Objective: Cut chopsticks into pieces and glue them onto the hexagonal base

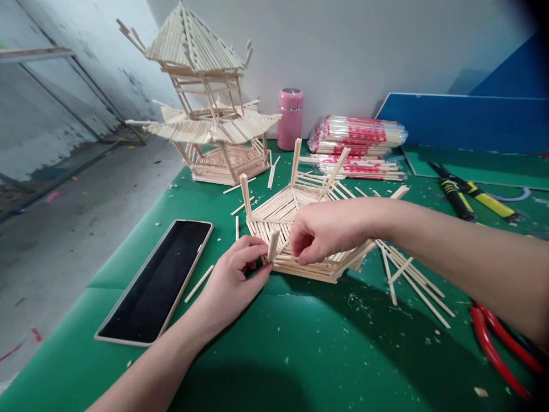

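A hexagonal base built of wooden sticks (274, 210) lies on the green table, with upright posts at its corners. At its near left corner, my left hand (231, 280) pinches a short post (273, 245) between thumb and fingers. My right hand (319, 232) reaches in over the base from the right, its fingers closed at the front edge. A thin wooden stick (286, 259) runs along that edge from the post to the right fingertips, which grip its end. The curled right hand hides part of the base's middle.
Behind stands a stick pagoda model (195, 97), beside a pink flask (290, 119) and wrapped stick bundles (358, 137). A phone (156, 280) lies left. Loose sticks (414, 274), yellow-black pliers (458, 194) and a red-handled tool (493, 349) lie right.
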`<action>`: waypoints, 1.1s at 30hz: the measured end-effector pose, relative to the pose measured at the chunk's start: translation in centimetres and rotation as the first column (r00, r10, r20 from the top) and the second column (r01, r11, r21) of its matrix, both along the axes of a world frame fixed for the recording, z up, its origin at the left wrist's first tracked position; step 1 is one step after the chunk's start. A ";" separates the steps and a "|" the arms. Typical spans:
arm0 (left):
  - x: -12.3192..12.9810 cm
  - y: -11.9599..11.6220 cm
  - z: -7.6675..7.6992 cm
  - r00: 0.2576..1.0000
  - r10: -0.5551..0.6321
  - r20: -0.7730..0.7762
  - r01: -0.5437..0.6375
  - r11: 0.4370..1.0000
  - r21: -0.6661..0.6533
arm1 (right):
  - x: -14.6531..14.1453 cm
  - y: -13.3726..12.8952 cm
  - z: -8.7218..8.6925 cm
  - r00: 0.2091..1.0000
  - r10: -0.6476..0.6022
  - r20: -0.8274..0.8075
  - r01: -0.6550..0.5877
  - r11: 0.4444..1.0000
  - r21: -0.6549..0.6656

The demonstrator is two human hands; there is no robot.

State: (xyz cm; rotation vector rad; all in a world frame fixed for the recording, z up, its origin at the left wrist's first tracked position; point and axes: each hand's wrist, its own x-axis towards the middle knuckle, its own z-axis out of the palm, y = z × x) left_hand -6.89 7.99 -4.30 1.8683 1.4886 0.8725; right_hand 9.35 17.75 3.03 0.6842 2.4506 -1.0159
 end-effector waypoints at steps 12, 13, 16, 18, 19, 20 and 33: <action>-0.1 0.0 -0.1 1.000 -0.013 0.022 0.014 1.000 -0.020 | -0.4 -0.1 0.4 0.999 0.000 0.032 0.001 1.000 -0.005; -0.1 0.0 -0.1 1.000 -0.018 0.023 0.019 1.000 -0.020 | -0.4 -0.1 0.3 1.000 0.009 0.030 -0.009 1.000 -0.001; -0.1 0.0 -0.1 0.999 -0.027 0.021 0.028 0.999 -0.021 | -0.4 0.0 0.3 0.999 0.040 0.010 -0.040 0.999 0.005; -0.1 0.0 0.0 0.999 -0.030 0.018 0.030 0.999 -0.023 | -0.4 0.0 0.3 0.999 0.039 0.011 -0.039 0.999 -0.011; -0.1 -0.1 0.0 0.999 -0.030 0.017 0.031 0.999 -0.022 | -0.4 0.0 0.3 0.999 0.035 0.014 -0.035 0.999 -0.019; 0.0 -0.1 0.0 0.999 -0.030 0.017 0.031 0.999 -0.022 | -0.4 0.0 0.3 0.999 0.031 0.019 -0.031 0.999 -0.024; 0.1 0.0 0.2 0.999 -0.042 0.029 0.043 0.999 -0.029 | -0.6 -0.1 0.1 1.000 0.021 0.002 -0.021 1.000 0.008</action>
